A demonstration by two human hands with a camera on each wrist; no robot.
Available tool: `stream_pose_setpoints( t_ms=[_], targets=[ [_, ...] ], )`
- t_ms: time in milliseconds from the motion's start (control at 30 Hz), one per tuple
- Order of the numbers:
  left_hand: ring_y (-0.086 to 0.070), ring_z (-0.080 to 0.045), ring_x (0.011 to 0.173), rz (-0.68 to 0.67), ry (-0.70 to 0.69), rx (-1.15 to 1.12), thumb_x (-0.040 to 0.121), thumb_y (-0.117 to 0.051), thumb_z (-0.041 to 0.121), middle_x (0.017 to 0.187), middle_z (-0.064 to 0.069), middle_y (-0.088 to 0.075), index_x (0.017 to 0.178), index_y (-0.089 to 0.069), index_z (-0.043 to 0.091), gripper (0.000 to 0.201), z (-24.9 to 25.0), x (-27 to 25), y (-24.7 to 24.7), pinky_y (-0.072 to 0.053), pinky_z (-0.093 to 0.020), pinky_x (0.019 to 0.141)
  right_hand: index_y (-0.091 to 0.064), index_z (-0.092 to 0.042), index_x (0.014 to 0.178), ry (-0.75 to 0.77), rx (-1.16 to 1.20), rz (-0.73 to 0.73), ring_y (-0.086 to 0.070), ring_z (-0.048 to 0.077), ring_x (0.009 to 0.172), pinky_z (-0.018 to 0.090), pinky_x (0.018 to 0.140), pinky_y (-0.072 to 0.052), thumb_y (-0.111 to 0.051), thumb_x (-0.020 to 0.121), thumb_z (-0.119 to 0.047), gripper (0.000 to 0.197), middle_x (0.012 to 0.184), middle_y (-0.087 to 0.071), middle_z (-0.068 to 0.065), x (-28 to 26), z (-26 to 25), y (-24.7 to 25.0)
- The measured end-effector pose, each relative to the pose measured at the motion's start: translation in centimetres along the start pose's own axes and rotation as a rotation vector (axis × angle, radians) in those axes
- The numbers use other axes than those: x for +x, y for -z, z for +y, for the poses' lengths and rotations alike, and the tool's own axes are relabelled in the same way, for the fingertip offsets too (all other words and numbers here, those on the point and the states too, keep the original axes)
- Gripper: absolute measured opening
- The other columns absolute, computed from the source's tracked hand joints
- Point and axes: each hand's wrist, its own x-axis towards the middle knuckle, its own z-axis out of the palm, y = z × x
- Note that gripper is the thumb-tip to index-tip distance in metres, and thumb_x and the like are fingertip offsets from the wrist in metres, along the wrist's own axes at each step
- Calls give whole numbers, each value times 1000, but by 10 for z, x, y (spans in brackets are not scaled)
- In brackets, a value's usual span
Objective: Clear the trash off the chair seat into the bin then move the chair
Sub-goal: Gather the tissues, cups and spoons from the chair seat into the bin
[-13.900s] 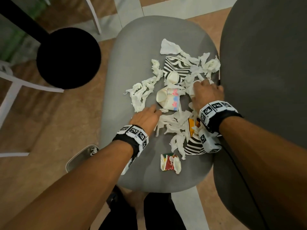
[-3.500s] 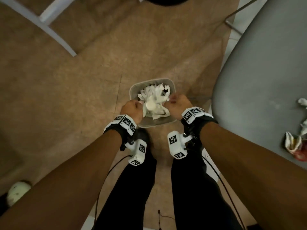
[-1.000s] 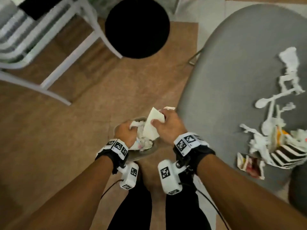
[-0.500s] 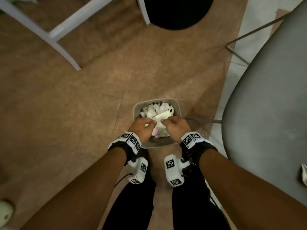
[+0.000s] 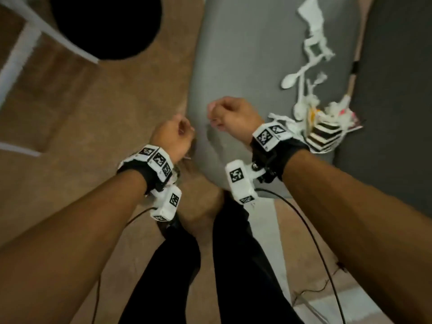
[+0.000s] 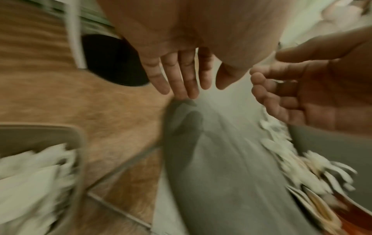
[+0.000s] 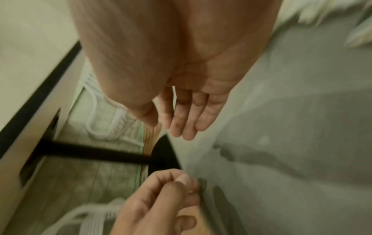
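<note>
The grey chair seat [image 5: 245, 66] fills the upper right of the head view. Trash lies along its right side: white paper shreds [image 5: 314, 40], a white plastic spoon [image 5: 288, 80] and a crushed striped cup [image 5: 325, 136] with wrappers. My left hand [image 5: 177, 134] hovers at the seat's left edge, fingers relaxed and empty [image 6: 181, 76]. My right hand [image 5: 224, 113] hangs just over the seat, also empty, with its fingers loosely extended [image 7: 181, 114]. The bin [image 6: 77, 143], full of white paper [image 6: 30, 174], shows only in the left wrist view, low on the left.
A black round table base [image 5: 105, 24] and a white chair frame [image 5: 21, 43] stand on the brown floor at the upper left. A dark grey chair back [image 5: 392, 90] rises at the right. Black cables [image 5: 315, 242] trail past my legs.
Half a second ago both hands held paper over the bin. They are now empty, lifted and moved right to the chair seat's edge; the bin has left the head view.
</note>
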Motion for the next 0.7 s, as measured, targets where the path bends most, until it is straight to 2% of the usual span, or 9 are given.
stream_pose_setpoints(
  t_ms=[67, 133, 233, 267, 333, 400, 500, 600, 700],
  targets=[
    [-64, -29, 83, -121, -157, 36, 79, -58, 37, 89, -3, -66, 95, -58, 22, 22, 50, 8, -30, -54, -43, 79, -65, -23, 77, -11, 13, 153, -66, 17, 69, 25, 66, -49, -56, 91, -12, 20, 80, -69, 4, -4, 14, 67],
    [-62, -29, 97, -260, -373, 193, 73, -61, 48, 104, -4, -62, 109, -58, 23, 45, 96, 9, -66, -52, -40, 88, -65, -24, 79, -32, -14, 294, -64, 18, 67, 30, 69, -50, -56, 89, -12, 18, 79, -69, 3, -13, 30, 126],
    [-50, -31, 118, -433, -670, 455, 63, -67, 64, 128, -6, -51, 130, -52, 33, 75, 150, -3, -119, -44, -43, 100, -68, -27, 87, -83, -188, 420, -68, 18, 81, 35, 82, -54, -58, 87, -20, 12, 85, -72, -2, -25, 47, 190],
    [-45, -30, 121, -478, -729, 568, 62, -67, 66, 134, -5, -46, 131, -51, 38, 76, 160, -7, -134, -41, -44, 102, -69, -29, 92, -96, -251, 430, -68, 17, 86, 33, 85, -54, -59, 87, -23, 12, 89, -72, -5, -30, 49, 205],
    [-40, -30, 123, -533, -814, 781, 69, -69, 58, 140, -5, -39, 126, -54, 41, 62, 168, -12, -158, -37, -44, 98, -69, -29, 105, -111, -435, 392, -63, 14, 91, 26, 87, -48, -61, 87, -26, 20, 98, -69, -7, -37, 54, 225],
    [-40, -30, 125, -537, -819, 844, 80, -67, 43, 141, -5, -38, 123, -58, 34, 45, 168, -8, -165, -37, -42, 94, -63, -27, 123, -97, -735, 234, -60, 21, 106, 29, 96, -46, -66, 82, -31, 41, 115, -64, -1, -40, 65, 232],
    [-45, -30, 120, -508, -740, 725, 86, -63, 33, 131, -6, -47, 123, -59, 22, 39, 161, 13, -154, -39, -43, 93, -53, -32, 134, -132, -994, -24, -52, 34, 120, 48, 101, -47, -75, 74, -34, 63, 131, -50, 8, -35, 85, 228],
    [-51, -33, 109, -441, -697, 622, 83, -66, 32, 118, -9, -54, 116, -62, 15, 37, 149, 32, -130, -47, -44, 89, -58, -31, 129, -131, -992, -20, -54, 35, 118, 46, 98, -48, -76, 79, -30, 53, 126, -52, 10, -22, 86, 219],
    [-55, -30, 101, -345, -635, 497, 81, -66, 31, 113, -5, -56, 107, -63, 15, 31, 135, 41, -108, -50, -40, 83, -63, -27, 124, -58, -817, 65, -58, 30, 116, 38, 99, -48, -76, 81, -28, 45, 124, -60, 9, -11, 75, 210]
  ],
)
